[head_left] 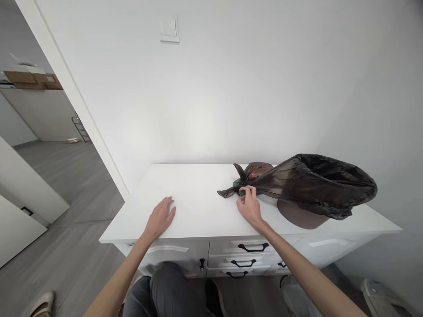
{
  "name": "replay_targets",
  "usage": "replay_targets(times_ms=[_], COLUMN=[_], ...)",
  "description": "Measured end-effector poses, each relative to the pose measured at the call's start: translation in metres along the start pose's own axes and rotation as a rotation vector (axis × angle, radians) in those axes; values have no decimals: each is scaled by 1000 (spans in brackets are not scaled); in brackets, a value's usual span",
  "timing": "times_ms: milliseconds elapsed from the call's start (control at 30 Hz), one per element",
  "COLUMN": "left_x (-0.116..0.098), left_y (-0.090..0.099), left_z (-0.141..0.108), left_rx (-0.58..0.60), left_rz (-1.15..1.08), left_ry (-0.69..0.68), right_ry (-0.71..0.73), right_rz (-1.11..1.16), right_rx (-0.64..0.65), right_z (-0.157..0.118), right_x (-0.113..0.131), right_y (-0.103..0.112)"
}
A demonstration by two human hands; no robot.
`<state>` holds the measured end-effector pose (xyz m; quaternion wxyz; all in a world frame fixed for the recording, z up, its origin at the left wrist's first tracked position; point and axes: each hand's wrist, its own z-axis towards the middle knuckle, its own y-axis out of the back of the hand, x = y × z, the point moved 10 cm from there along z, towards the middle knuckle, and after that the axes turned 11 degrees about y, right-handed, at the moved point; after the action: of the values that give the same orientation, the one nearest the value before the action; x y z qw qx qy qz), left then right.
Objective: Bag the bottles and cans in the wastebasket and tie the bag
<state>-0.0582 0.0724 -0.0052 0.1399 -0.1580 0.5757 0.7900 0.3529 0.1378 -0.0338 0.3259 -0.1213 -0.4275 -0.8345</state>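
My left hand (161, 216) lies flat on the white cabinet top (198, 207), fingers stretched out, holding nothing. My right hand (249, 204) has its fingers curled and closed on the knotted part of a black plastic bag (256, 171). Two twisted ends stick out from the knot, and reddish and green contents show through the thin plastic. A larger black bin bag (297, 180) stretches from beside the knot to the right, over a brown bin (300, 215). Its mouth gapes wide at the right. How the two bag parts join is hidden behind my fingers.
Black-handled drawers (253, 248) are below the top, close to my knees. A wall with a light switch (169, 30) stands behind. To the left is a doorway with cardboard boxes (33, 79) beyond. A white scale-like object (380, 293) is at lower right.
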Motion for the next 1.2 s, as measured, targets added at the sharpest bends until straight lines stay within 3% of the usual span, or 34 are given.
replay_targets(times_ms=[167, 367, 533, 667, 867, 933, 1033, 1200], left_x=[0, -1, -4, -4, -4, -3, -1, -4], left_y=[-3, -5, -2, 1, -2, -4, -6, -4], left_z=[0, 1, 0, -2, -2, -1, 0, -1], left_rx=[-9, -13, -6, -20, -17, -10, -6, -18], left_rz=[0, -13, -21, -27, -28, -28, -31, -33], left_ry=[-11, -15, -29, -35, -44, -38, -33, -47], right_ry=[80, 109, 68, -109, -438, -484, -372, -55], right_rz=[14, 145, 66, 36, -58, -87, -123, -26], right_rx=[-41, -48, -80, -101, -186, -184, -168, -127], right_z=[-15, -15, -21, -27, -38, -45, -55, -47], right_x=[47, 74, 94, 75, -18, -38, -27, 40], right_y=[-9, -10, 6, 22, 57, 60, 52, 22])
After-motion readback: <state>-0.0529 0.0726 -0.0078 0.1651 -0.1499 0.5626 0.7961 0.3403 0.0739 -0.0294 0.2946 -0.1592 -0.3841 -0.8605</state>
